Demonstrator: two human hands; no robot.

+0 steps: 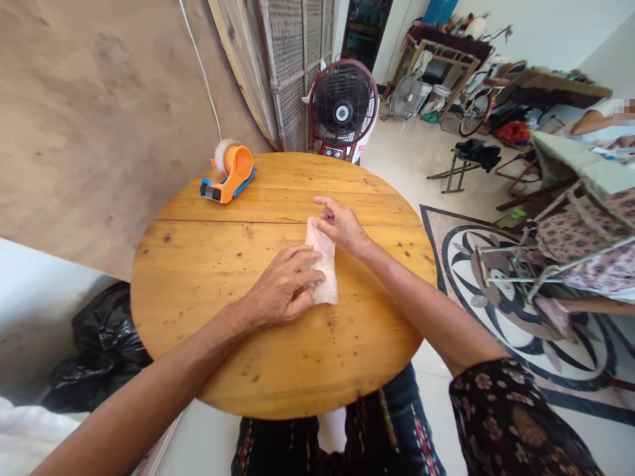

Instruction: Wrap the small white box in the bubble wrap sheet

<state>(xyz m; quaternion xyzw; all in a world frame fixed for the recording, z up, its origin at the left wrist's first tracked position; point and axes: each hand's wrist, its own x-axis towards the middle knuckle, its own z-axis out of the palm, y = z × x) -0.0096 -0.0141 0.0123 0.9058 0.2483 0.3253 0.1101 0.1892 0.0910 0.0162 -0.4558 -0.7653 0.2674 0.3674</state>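
A small pale pink packet (325,268), like a soft wrapped bundle, lies on a round wooden table (208,264). My left hand (282,287) rests on its near end, fingers curled and pressing it down. My right hand (340,225) pinches the packet's far end between thumb and fingers. Both hands touch the packet, which stays flat on the tabletop.
An orange and blue tape dispenser (231,173) sits at the table's far left. A red floor fan (343,109) stands behind the table. A black plastic bag (106,344) lies on the floor at left. Another person's arm (592,122) shows at far right among furniture.
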